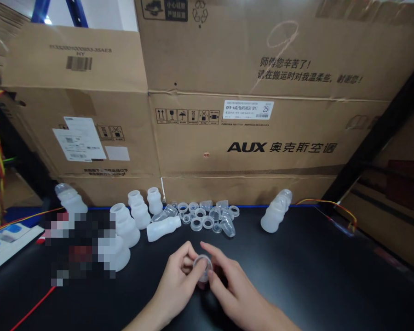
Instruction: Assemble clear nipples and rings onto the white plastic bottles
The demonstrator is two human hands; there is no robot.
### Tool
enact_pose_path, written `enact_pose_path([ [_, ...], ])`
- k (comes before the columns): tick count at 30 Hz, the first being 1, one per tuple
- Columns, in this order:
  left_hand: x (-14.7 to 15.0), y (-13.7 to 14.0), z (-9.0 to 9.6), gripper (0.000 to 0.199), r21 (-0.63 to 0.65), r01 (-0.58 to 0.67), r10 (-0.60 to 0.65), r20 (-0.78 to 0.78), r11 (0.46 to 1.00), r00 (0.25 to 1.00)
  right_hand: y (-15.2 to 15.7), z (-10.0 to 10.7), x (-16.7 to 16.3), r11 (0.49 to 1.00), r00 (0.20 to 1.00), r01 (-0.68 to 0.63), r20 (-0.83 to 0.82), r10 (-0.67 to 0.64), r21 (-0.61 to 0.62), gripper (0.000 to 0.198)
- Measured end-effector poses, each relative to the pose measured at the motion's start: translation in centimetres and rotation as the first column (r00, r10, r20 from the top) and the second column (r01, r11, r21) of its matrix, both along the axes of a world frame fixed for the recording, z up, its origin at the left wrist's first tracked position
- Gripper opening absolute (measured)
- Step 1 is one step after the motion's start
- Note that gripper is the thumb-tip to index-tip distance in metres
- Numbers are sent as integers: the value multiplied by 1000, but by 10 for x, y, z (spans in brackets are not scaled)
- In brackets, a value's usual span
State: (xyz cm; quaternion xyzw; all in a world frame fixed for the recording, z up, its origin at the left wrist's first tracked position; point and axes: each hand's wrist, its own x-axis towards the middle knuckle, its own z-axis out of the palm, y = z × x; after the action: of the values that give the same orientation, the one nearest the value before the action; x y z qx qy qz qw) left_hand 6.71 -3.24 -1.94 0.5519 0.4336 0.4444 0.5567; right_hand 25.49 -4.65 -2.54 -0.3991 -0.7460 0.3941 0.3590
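A clear round plastic ring cap (207, 264) is held over the black tabletop, low in the middle of the head view. My left hand (178, 278) is closed on it, with the thumb laid across its opening. My right hand (233, 282) grips the right side of the same cap, the thumb at its lower edge and the index finger raised over the top. Just beyond my hands lie several loose clear rings (196, 224), cup-shaped covers (227, 226) and a white frosted bottle (163, 228) on its side.
Several open frosted bottles (126, 225) stand to the left. Bottles with clear covers stand at the right (276, 211) and far left (71, 200). Cardboard (283, 128) walls off the back. A power strip (12, 243) and a red wire (34, 307) lie left; part of that side is pixelated.
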Motion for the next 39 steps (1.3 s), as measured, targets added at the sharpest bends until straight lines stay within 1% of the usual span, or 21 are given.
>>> enact_pose_path([
  [3, -1, 2, -2, 48, -28, -40, 38, -52, 999, 998, 4, 9, -7, 999, 989, -2, -150, -3, -32, 38],
  [5, -3, 4, -4, 48, -2, -73, 73, -75, 997, 995, 6, 12, -8, 999, 982, -5, -190, -5, -51, 35],
  [8, -6, 5, -6, 45, 35, -88, 92, -112, 995, 989, 7, 11, -8, 998, 986, 22, -166, -31, -51, 36],
  [11, -7, 5, -6, 40, 82, -97, 110, -173, 992, 979, 6, 9, -6, 997, 995, 67, -78, -64, 38, 35],
  [13, -7, 5, -5, 32, 89, -106, 121, -193, 990, 974, 6, 8, -6, 992, 998, 62, -33, -58, 114, 33],
  [15, -8, 5, -3, 23, 90, -92, 106, -176, 992, 979, 6, 7, -6, 986, 999, 45, -20, -43, 158, 33],
  [18, -9, 5, -2, 18, 138, -47, 73, -187, 989, 980, 7, 7, -5, 981, 999, 39, -27, -35, 188, 34],
  [21, -9, 5, -5, 10, 179, -69, 113, -245, 981, 963, 7, 5, -6, 982, 1000, 8, -22, -4, 191, 36],
  [24, -9, 6, -9, 15, 184, -111, 157, -253, 977, 955, 6, 1, -7, 984, 999, -38, -14, 41, 171, 41],
  [26, -10, 6, -9, 19, 187, -112, 158, -256, 976, 954, 6, -1, -9, 985, 999, -35, -23, 40, 168, 44],
  [28, -12, 7, -6, 18, 196, -75, 126, -265, 978, 956, 7, -2, -9, 986, 999, -5, -41, 12, 168, 42],
  [30, -13, 7, -2, 14, 211, -2, 64, -286, 977, 956, 9, -2, -9, 984, 997, 47, -62, -37, 170, 37],
  [32, -13, 5, 1, 16, 221, 56, 15, -308, 974, 951, 11, -2, -8, 980, 994, 99, -67, -89, 173, 32],
  [36, -7, -2, 1, 24, 174, 59, -4, -297, 983, 955, 11, -2, -10, 968, 985, 174, -49, -168, 180, 22],
  [39, 0, -9, -1, 28, 137, 51, -15, -252, 989, 968, 9, -2, -13, 965, 981, 195, -50, -189, 175, 17],
])
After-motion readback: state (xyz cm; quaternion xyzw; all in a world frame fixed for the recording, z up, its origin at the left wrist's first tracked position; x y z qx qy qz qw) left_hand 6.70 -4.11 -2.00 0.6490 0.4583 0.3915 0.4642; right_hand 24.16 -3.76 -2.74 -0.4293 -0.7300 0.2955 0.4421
